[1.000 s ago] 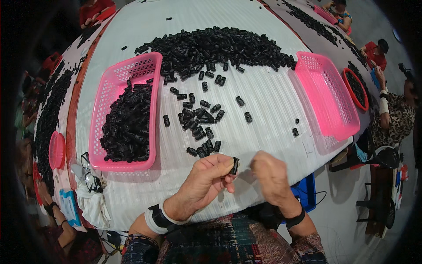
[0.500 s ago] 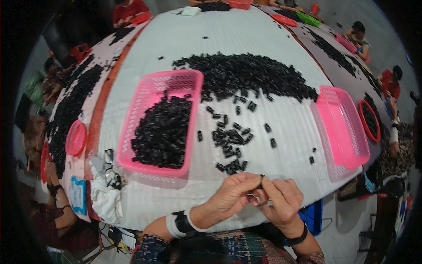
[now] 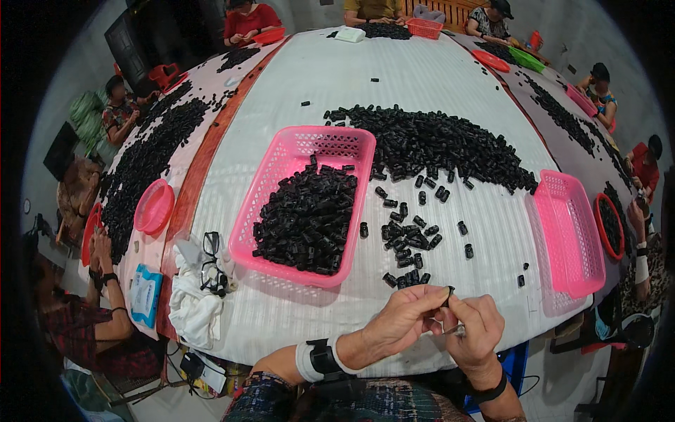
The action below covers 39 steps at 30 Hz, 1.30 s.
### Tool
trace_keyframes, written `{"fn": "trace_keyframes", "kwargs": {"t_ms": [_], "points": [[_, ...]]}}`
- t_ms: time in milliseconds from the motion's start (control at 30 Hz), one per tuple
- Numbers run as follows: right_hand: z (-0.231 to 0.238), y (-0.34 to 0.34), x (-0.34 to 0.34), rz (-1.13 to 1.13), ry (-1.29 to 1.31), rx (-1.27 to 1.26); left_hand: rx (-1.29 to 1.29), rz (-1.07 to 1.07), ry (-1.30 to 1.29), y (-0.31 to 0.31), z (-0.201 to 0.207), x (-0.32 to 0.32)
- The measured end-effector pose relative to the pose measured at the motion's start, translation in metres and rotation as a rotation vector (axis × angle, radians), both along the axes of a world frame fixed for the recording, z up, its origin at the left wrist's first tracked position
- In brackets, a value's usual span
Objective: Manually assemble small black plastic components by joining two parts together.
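Note:
My left hand (image 3: pixel 402 316) is closed, with thumb and fingers pinching a small black cylindrical part (image 3: pixel 448 296) above the table's near edge. My right hand (image 3: pixel 479 325) is also closed and meets it from the right, its fingertips against the same part. A thin shiny piece (image 3: pixel 455 329) shows under the right fingers; its kind is unclear. Just beyond the hands lies a loose group of similar black parts (image 3: pixel 410 243). To the left stands a pink basket (image 3: pixel 242 235) partly filled with them, and farther off spreads a large heap (image 3: pixel 443 144).
A second pink basket (image 3: pixel 569 246) stands at the right. Left of the full one lie glasses (image 3: pixel 211 271) on a white cloth (image 3: pixel 191 309), beside a blue-and-white packet (image 3: pixel 145 295). Several people sit around the adjoining tables, with round baskets (image 3: pixel 155 206) and more black parts.
My view has shifted, so the whole table sits farther right and lower in the picture. Both hands stay together around the black part, with little visible change in their grip.

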State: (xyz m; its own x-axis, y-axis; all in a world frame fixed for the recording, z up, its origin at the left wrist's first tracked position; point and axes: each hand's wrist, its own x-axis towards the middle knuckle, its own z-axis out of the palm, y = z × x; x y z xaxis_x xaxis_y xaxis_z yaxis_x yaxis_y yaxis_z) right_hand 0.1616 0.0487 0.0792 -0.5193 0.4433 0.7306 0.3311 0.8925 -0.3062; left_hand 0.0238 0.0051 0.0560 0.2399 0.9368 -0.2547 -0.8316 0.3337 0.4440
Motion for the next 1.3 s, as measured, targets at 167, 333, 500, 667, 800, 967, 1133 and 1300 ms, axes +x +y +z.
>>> {"fn": "trace_keyframes", "kwargs": {"t_ms": [167,333,500,667,800,967,1133,1300], "points": [[0.005,0.002,-0.004,-0.005,0.026,0.0,0.022,0.002,-0.027,0.002,0.001,-0.001],[0.001,0.005,-0.008,0.028,0.032,0.004,0.037,0.021,-0.054,0.001,0.003,-0.006],[-0.002,0.005,-0.006,0.033,0.075,0.044,0.028,0.041,-0.016,0.001,0.013,-0.004],[-0.007,0.004,-0.002,0.017,0.062,0.023,0.007,0.054,0.027,0.001,0.009,-0.003],[-0.007,0.003,-0.001,0.043,0.101,0.013,0.01,0.035,0.052,0.0,0.01,-0.003],[0.001,0.002,0.0,0.06,0.116,-0.145,-0.053,0.092,0.072,0.0,0.005,0.0],[0.008,0.014,0.011,0.159,0.186,-0.564,-0.049,0.04,0.066,0.001,0.012,-0.001],[0.002,0.019,0.013,0.095,0.037,-0.626,-0.065,0.007,0.135,0.003,0.012,0.001]]}}
